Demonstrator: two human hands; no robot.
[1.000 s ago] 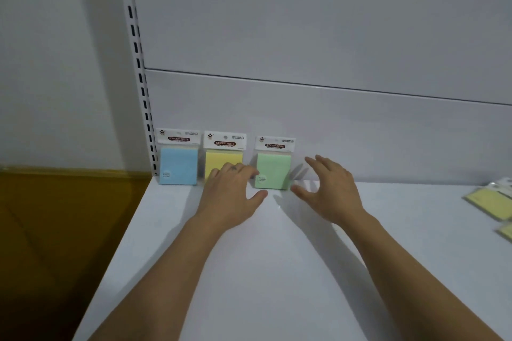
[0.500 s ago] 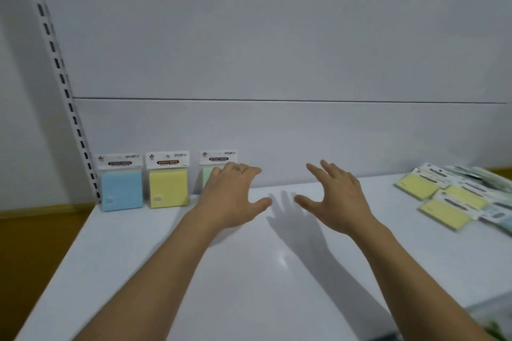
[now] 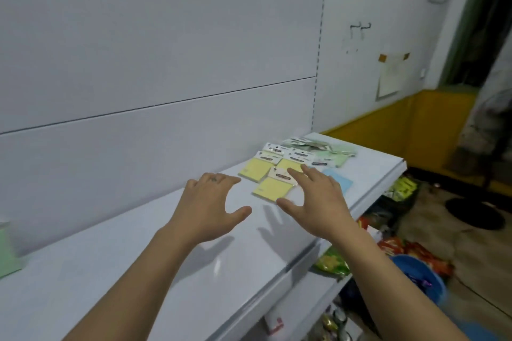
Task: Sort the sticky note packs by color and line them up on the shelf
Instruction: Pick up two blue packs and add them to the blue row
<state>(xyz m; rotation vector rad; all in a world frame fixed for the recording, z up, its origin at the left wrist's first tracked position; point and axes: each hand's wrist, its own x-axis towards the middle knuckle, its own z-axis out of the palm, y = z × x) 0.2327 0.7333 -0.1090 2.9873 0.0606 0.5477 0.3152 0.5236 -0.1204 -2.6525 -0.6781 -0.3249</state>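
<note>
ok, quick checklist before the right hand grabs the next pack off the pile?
1. Right hand free: ok, open, hovering over the pile.
2. Left hand free: ok, open, holding nothing.
3. Nearest yellow pack accessible: ok, flat on the shelf, nothing lying on it.
4. Blue pack accessible: cannot tell, mostly hidden behind the right hand.
5. Pile sorted by colour: not ok, yellow, blue and green packs lie mixed and overlapping.
6. Placement row visible: not ok, only one standing green pack shows at the left edge.

Blue tub on floor beside snack packets; paper sheet taped to wall.
</note>
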